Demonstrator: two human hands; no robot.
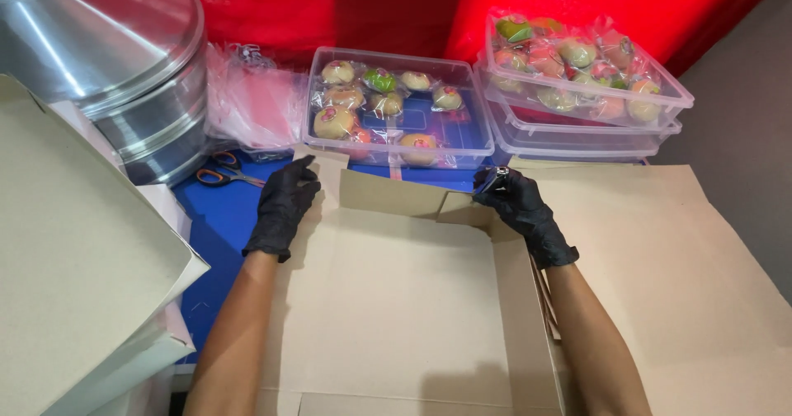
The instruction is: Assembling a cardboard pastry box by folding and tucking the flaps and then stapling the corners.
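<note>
- Left hand [283, 206], black glove: palm and fingers pressed flat against the upright left flap of a brown cardboard box [396, 300]; grip open, nothing enclosed.
- Right hand [521, 206], black glove: fingers curled over the back right corner of the box, pinching the flap edge there; grip closed on the cardboard.
- Cardboard box half folded: back wall raised, right wall standing, floor panel flat between both forearms; centre of view, on the blue tabletop [219, 218].
- Flat brown cardboard sheet [685, 267] just right of the box, touching it along the right wall.
- Orange-handled scissors [223, 171] on the tabletop, just beyond the left hand, apart from it.
- Clear plastic tray [396, 107] directly behind the box, holding wrapped round pastries [334, 122], cream with pink and green marks.
- Stack of clear trays [586, 103] behind the right hand, the top one full of the same wrapped pieces.
- Crumpled clear plastic bags [247, 103] left of the first tray.
- Large metal steamer pot [115, 61] with a domed lid, far left.
- Pale folded boxes [74, 259] stacked at the left edge.
- Red cloth backdrop [371, 4] behind everything.
</note>
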